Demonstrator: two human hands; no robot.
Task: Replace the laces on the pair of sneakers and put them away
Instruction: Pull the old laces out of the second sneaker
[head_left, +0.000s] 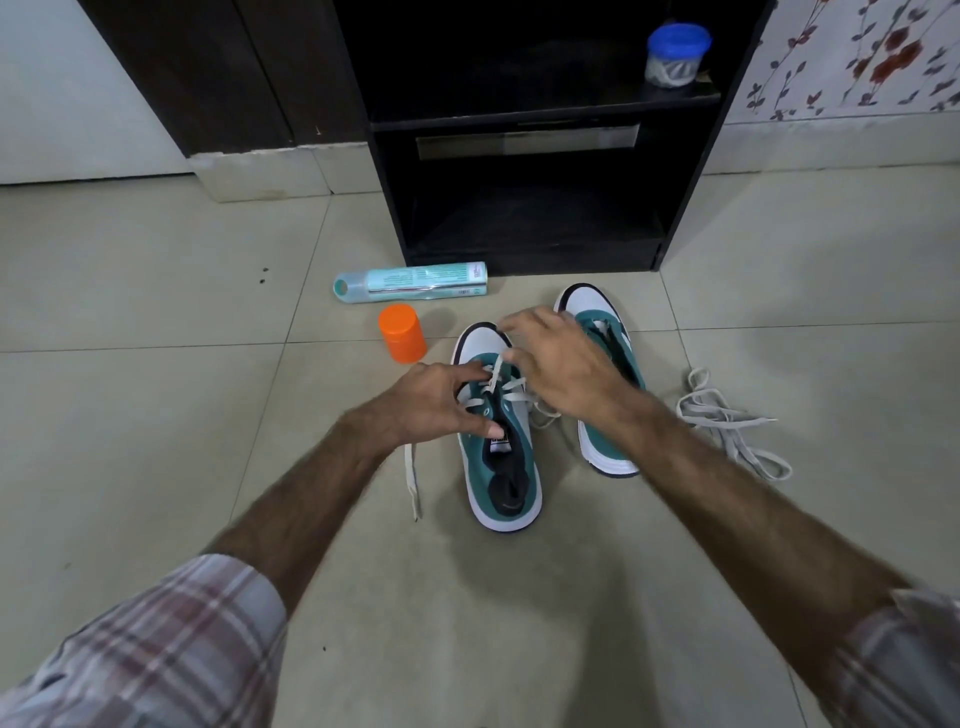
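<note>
Left hand (436, 397) grip steadies left sneaker (501, 457) at the eyelets; right hand (558, 358) grip pinches lace (493, 374), pulling it taut for threading.

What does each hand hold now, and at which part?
The right hand pinches the white lace near its end, above the left sneaker. The left hand rests on that sneaker's eyelet area; whether it grips cannot be told.

Home: tiled floor (156, 415) (floral wallpaper (857, 57))
</note>
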